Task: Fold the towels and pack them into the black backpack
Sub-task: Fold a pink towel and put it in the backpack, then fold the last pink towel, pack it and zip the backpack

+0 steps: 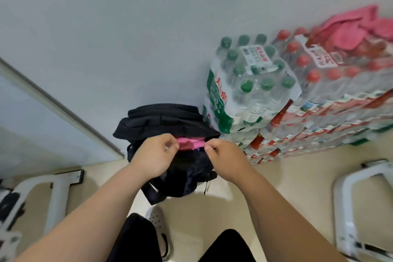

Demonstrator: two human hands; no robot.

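Note:
The black backpack (163, 121) stands on the floor against the wall, its top opening facing me. A folded pink towel (190, 143) lies in that opening. My left hand (154, 153) pinches the towel's left end and my right hand (223, 156) pinches its right end, both right at the rim of the opening. More pink towels (353, 27) lie in a loose heap on top of the stacked water bottle packs at the upper right.
Shrink-wrapped bottle packs, green caps (251, 89) and red caps (331, 83), are stacked just right of the backpack. White frame legs stand at the left (57, 193) and right (348, 193). My legs and one white shoe (159, 227) are below.

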